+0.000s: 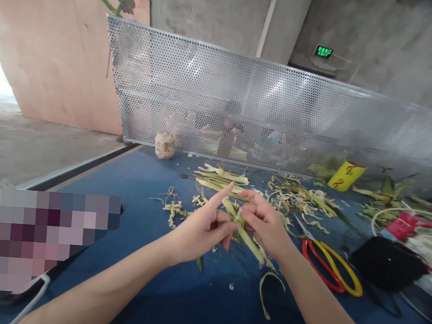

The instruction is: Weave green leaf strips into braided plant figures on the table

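Note:
A pale green plant stalk [248, 243] slants between my two hands over the blue tabletop. My left hand [206, 225] pinches it with thumb and curled fingers near its middle, the index finger stretched out upward. On the other side, my right hand [262, 219] grips the same stalk with bent fingers close to the left fingertips. Part of the stalk is covered by the fingers. Just beyond the hands lie several flat pale green strips [222, 177]. Curled peelings [173, 211] are scattered left of the left hand.
Scissors [327, 263] with red and yellow handles lie right of my right arm, near a black cloth-like item [389, 263]. A heap of shavings [302, 195], a yellow cylinder [347, 176] and a whitish roll [164, 145] stand toward the perforated metal screen [206, 92].

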### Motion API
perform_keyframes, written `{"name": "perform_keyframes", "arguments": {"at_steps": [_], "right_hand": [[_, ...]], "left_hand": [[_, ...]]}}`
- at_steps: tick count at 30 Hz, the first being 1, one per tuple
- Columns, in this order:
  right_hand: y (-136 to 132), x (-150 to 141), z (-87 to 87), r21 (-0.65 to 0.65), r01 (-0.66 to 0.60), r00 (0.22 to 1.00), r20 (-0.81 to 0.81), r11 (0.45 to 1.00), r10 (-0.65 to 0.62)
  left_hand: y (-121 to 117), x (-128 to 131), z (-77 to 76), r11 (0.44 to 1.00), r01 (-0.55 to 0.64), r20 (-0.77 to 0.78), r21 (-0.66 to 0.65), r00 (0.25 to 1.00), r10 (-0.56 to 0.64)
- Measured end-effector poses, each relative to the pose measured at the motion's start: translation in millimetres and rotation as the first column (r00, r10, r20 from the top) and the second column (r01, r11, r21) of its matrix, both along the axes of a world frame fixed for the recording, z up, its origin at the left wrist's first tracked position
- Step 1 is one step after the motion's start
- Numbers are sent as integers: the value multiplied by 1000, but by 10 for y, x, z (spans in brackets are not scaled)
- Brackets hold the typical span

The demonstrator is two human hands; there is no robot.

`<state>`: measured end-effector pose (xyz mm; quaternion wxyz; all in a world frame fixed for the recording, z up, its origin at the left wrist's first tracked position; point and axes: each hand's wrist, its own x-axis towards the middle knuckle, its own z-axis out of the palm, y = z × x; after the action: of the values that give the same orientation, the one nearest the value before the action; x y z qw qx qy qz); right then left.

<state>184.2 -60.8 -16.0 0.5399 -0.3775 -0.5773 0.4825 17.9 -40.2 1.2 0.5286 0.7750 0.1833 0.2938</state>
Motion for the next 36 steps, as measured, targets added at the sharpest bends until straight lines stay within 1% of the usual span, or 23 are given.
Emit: {"name": "perform_keyframes", "arguments": {"at_steps": [3,7,12,14,16,19,20,21,24,29,31,33,34,36], "right_hand": [[-11,-1,15,37,58,996,-63,998,-56],[-18,9,43,49,80,992,-103,996,-75],[3,37,58,43,132,985,-114,990,-126],[-3,48,63,69,144,986,-99,987,-137],[-21,60,66,122,131,990,-71,984,-123],[-58,80,59,183,54,999,-11,982,-53],[-69,85,54,188,29,999,18,982,-33],[-79,87,48,185,7,998,52,983,-17],[-106,77,28,171,-38,990,143,985,14],[-131,57,11,193,-94,980,189,977,57],[-114,64,9,188,-93,979,195,978,55],[-78,72,-2,163,-83,983,174,983,54],[-57,72,-13,137,-87,986,152,987,66],[-20,63,-46,62,-146,985,99,987,139]], "left_hand": [[-52,6,-6,1000,23,65,18,998,-24],[-112,10,0,999,26,109,45,994,-31],[-126,11,-7,995,42,101,94,994,-51],[-120,1,-11,995,31,75,98,996,-38],[-105,-20,-6,997,30,64,66,997,-35],[-59,-53,17,995,70,127,-75,990,-60],[-39,-57,24,989,65,159,-131,986,-44],[-20,-56,28,983,34,181,-180,983,-1],[30,-23,12,965,-40,194,-260,977,93],[82,44,-59,938,-46,188,-344,975,116],[95,52,-65,932,-59,220,-357,965,145],[100,52,-51,932,-117,266,-342,939,216],[98,50,-39,932,-154,288,-328,923,254],[88,48,-16,931,-212,332,-297,891,309]]}}
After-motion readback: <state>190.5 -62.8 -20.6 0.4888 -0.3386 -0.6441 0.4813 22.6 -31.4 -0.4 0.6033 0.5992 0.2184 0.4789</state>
